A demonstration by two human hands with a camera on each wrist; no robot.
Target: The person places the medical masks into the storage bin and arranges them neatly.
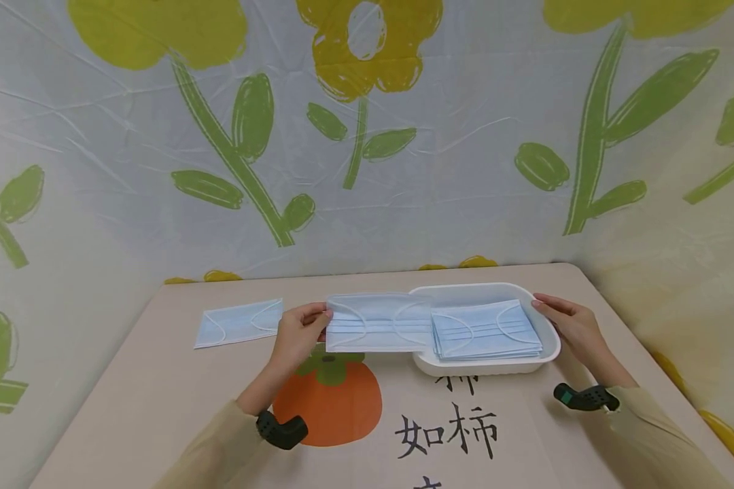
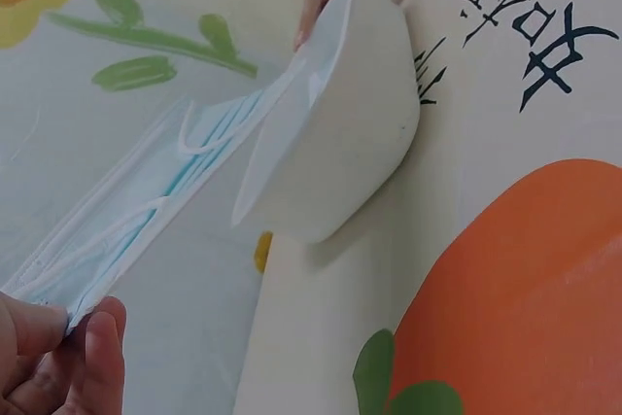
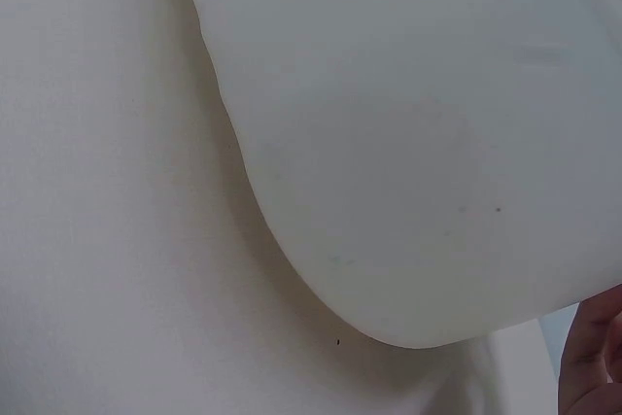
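Observation:
My left hand [image 1: 296,334] pinches the left end of a light-blue pleated face mask [image 1: 376,326] between thumb and fingers. Held out flat, this mask shows its white ear loops, and its far end overlaps the left side of a white plastic tray [image 1: 489,369]. Inside the tray lies a stack of similar masks [image 1: 486,331]. At the tray's right end, my right hand [image 1: 575,331] grips the rim. The left wrist view shows the mask [image 2: 185,177] stretching from the fingertips towards the tray [image 2: 355,123]. Mostly the tray's outer wall [image 3: 418,162] fills the right wrist view.
Another blue mask [image 1: 238,324] lies alone on the table at the left. The pale tabletop [image 1: 159,407] carries a printed orange persimmon [image 1: 336,414] and black characters [image 1: 446,431]. A flower-patterned curtain [image 1: 452,190] hangs behind the table and along both sides.

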